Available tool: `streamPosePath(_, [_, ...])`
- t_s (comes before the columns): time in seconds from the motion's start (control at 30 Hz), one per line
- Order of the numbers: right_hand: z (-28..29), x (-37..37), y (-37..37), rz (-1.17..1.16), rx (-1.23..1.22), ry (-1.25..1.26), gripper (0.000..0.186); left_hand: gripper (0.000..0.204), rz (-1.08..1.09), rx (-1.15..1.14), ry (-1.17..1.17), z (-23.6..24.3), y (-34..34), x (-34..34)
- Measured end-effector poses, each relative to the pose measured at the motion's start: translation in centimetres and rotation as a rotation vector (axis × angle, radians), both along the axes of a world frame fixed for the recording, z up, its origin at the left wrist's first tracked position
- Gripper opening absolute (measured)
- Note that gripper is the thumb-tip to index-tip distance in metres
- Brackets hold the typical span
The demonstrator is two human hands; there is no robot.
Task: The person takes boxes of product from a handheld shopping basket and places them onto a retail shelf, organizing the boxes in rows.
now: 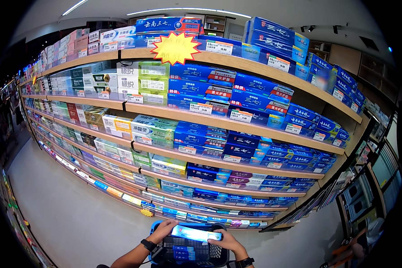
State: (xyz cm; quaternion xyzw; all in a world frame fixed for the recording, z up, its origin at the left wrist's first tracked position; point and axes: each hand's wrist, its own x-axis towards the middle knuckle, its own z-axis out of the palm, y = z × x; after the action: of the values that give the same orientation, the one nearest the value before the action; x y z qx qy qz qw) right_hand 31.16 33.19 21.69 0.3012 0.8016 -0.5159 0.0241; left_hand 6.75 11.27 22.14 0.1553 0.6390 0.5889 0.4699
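Note:
My left hand (165, 230) and my right hand (223, 241) grip opposite ends of a long blue-and-white toothpaste box (194, 232), held level over a dark mesh shopping basket (224, 257) in front of me. Blue boxes (184, 253) lie stacked inside the basket. Part of the basket's rim is hidden behind the held box and my hands.
A long wooden shelving unit (232, 123) full of toothpaste boxes spans the view, with a yellow starburst sign (174, 48) at the top. Grey floor (53, 192) runs below it. Another shelf edge (13, 205) is at far left, and a person (359, 245) is at lower right.

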Motion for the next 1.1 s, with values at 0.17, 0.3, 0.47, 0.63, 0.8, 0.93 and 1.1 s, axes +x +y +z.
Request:
streamPosePath(0.17, [1.1,0.6,0.1,0.017,-0.064,0.007,0.091,0.035,-0.021,-0.002,0.012,0.4,0.4,0.2])
streamPosePath(0.3, [1.3,1.6,0.9,0.039,-0.062,0.044,0.091,0.032,-0.049,-0.007,0.033,0.2,1.4,0.7])
streamPosePath(0.47, [1.2,3.3,1.9,0.041,-0.064,0.055,0.091,0.032,-0.046,-0.02,0.019,0.8,2.8,2.1])
streamPosePath(0.63, [1.4,5.5,2.0,-0.013,-0.075,0.027,0.09,0.033,-0.152,-0.045,0.029,0.9,4.8,2.8])
streamPosePath(0.8, [-0.5,9.6,6.7,0.001,-0.072,0.143,0.084,0.034,-0.158,-0.098,0.043,-1.5,9.0,5.4])
streamPosePath(0.93, [-1.2,13.0,8.8,0.012,0.016,0.245,0.079,0.029,-0.114,-0.14,0.119,4.9,10.6,13.5])
streamPosePath(1.1, [-1.3,16.6,10.2,-0.037,0.025,0.248,0.077,0.05,-0.478,-0.376,0.446,1.0,13.4,12.8])
